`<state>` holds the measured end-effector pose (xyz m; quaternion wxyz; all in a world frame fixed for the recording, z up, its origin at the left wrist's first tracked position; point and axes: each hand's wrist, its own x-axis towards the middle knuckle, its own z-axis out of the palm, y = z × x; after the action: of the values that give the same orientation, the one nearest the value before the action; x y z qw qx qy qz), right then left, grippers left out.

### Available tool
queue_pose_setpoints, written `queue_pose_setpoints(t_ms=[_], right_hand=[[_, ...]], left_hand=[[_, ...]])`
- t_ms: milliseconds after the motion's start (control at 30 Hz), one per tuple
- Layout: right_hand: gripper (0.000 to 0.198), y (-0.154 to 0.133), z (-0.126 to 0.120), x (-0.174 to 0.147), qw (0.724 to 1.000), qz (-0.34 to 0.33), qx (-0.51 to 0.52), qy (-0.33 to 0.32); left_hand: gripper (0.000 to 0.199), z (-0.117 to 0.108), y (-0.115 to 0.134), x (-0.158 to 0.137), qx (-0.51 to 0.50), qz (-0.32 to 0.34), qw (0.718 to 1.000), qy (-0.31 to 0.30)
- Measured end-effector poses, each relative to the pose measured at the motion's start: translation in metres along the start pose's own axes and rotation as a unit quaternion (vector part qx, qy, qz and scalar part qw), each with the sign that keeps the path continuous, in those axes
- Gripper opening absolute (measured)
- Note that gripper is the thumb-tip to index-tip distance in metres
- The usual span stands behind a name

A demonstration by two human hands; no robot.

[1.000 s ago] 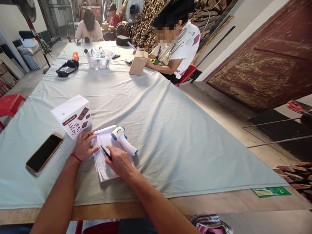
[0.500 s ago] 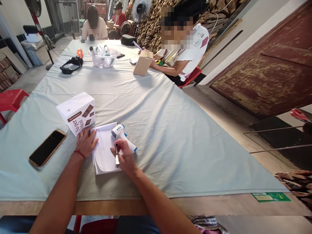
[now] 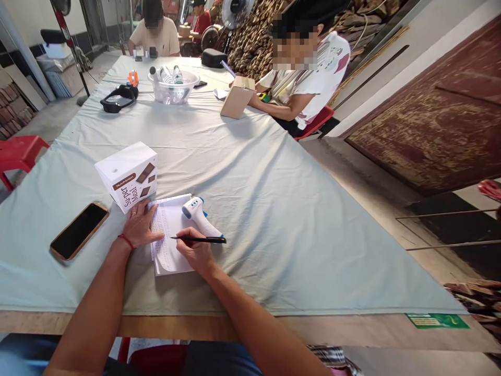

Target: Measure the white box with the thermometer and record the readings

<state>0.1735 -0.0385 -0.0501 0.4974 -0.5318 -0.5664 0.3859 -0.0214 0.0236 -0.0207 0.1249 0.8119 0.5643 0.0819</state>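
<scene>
My right hand [image 3: 197,251] grips a black pen [image 3: 203,239], its tip pointing left at the written page of a notepad [image 3: 176,263]. Flat on the pad's left edge rests my left hand [image 3: 140,225], fingers spread, a red string at the wrist. Its fingertips are near the base of a white box [image 3: 131,175] printed with brown bars. A white and blue infrared thermometer [image 3: 199,215] lies across the pad's right side, just beyond my right hand. To the left of my left hand lies a phone [image 3: 79,231] in a tan case.
Farther up the cloth-covered table [image 3: 274,209] are a black headset [image 3: 119,99], an orange item [image 3: 133,78], a basin [image 3: 174,94] of bottles and a cardboard box [image 3: 238,97]. A person [image 3: 309,78] sits at the right side; others are at the back. A red stool [image 3: 23,156] stands left.
The pen has swung from upright, pointing away, to lying sideways with its tip over the writing. My left thumb has stretched farther onto the page. The view has shifted slightly.
</scene>
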Motion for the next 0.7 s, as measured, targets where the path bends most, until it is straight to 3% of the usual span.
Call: queue_pose_setpoints(t_ms=[233,700], right_hand=[[0.012,-0.002,0.0037,-0.0018,0.997,-0.058,-0.041,-0.016],[0.012,-0.0009,0.0055,-0.0019,0.996,-0.069,-0.058,-0.018]], left_hand=[[0.09,0.0028,-0.0007,0.0002,-0.007,0.001,1.0,0.002],[0.088,-0.0007,0.0031,-0.0007,-0.013,-0.001,1.0,0.001]])
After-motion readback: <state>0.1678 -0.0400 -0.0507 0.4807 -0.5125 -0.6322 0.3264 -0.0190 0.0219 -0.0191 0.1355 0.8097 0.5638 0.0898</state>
